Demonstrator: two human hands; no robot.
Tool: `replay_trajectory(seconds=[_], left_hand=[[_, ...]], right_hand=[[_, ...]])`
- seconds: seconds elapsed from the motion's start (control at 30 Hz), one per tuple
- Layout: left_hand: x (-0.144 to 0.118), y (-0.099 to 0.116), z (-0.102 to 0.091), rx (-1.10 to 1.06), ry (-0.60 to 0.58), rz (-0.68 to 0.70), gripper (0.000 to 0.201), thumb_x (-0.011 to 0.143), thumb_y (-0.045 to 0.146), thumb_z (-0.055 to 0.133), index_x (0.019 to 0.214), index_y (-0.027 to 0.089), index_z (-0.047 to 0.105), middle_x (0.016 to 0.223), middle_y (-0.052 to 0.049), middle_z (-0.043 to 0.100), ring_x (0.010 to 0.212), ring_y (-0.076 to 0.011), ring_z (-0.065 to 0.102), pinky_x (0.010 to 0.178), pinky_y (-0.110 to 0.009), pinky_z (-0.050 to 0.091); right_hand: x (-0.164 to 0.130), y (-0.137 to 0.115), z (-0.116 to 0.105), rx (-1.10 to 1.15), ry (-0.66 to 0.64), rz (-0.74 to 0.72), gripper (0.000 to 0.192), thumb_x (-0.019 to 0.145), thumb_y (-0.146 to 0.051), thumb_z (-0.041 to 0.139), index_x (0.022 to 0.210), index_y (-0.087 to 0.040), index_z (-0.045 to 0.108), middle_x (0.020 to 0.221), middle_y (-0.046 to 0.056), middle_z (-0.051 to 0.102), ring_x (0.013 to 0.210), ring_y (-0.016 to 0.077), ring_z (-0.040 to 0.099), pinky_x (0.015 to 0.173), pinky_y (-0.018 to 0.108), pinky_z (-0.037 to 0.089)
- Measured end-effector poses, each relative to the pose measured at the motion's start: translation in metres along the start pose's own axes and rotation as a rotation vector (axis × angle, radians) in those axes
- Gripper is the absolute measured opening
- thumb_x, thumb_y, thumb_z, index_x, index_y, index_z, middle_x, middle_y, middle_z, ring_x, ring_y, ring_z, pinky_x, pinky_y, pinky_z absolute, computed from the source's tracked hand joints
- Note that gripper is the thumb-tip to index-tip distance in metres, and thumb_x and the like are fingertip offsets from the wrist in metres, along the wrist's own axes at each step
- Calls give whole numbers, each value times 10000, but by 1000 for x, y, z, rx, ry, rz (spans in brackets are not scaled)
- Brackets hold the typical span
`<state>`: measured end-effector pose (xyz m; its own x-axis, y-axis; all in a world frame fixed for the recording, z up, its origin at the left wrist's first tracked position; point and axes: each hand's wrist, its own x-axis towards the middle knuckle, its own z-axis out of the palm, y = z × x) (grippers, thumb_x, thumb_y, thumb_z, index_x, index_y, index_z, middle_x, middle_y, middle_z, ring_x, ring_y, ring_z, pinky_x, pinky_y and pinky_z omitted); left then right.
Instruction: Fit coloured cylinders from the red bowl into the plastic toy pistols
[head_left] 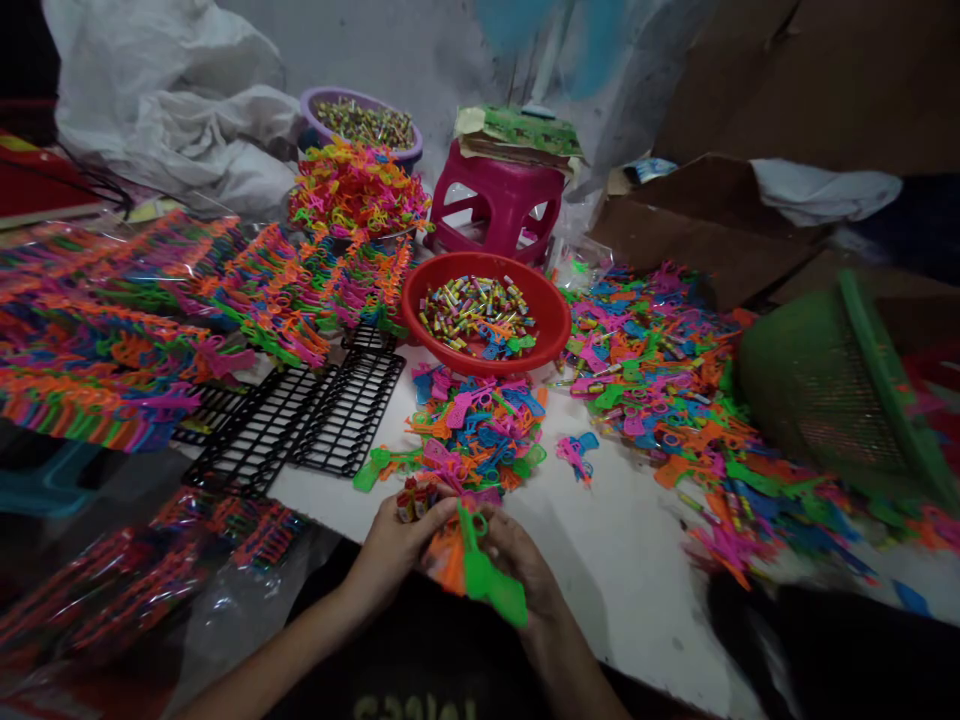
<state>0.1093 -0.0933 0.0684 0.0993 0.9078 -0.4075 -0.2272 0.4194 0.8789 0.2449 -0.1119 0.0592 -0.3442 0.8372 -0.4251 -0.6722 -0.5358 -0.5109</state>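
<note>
My hands, the left hand [390,550] and the right hand [521,565], are bare, forearms uncovered, no rings or watch showing. My dark shirt carries pale lettering.

Green toy gun [491,580] in both hands

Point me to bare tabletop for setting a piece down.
Best patch: white table right of the right hand, between the middle toy pile and the right toy heap; a lone toy sits at its top. A small strip lies below the black grids. Crowded: around the red bowl, and the packed strips at left.
</note>
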Motion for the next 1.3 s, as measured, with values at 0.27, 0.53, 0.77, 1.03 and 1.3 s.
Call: replay_trajectory(seconds=[0.27,0.53,0.77,1.03,1.3], left_hand=[[-11,-36,8,21,-188,-172,322,708,459,558,639,144,557,446,17,555,338,-81,459,295,-151,295],[-14,-49,-6,29,-212,-364,333,587,425,672,707,142,544,486,53,533,412,-90,483,428,-233,460],[-11,-46,-8,25,-212,-306,331,651,388,637,825,117,562,594,11,590,469,-98,517,456,-220,449],[-6,-19,-16,173,-33,54,311,683,390,615,868,180,480,839,-25,608,569,-166,614,356,-225,452],[-10,-17,-12,279,-152,-19,299,647,358,653,827,150,536,611,19,588,510,-150,603,315,-174,415]], right_hand=[[-2,29,-12,-35,120,-47,237,727,-381,596,645,-176,509,490,-56,478,372,65,436,374,170,363],[-39,14,-43,-740,-175,-88,235,727,-280,551,930,-205,642,912,60,643,884,203,579,816,342,412],[-36,-1,-33,-1303,-339,-183,217,746,-264,556,933,-256,666,883,34,652,878,189,549,817,314,403],[-6,-14,-25,-727,281,-445,213,757,-365,558,859,-186,616,772,13,634,696,143,563,644,249,450],[5,9,3,-709,218,-484,219,770,-356,547,847,-154,584,827,37,640,739,151,578,682,254,453]])
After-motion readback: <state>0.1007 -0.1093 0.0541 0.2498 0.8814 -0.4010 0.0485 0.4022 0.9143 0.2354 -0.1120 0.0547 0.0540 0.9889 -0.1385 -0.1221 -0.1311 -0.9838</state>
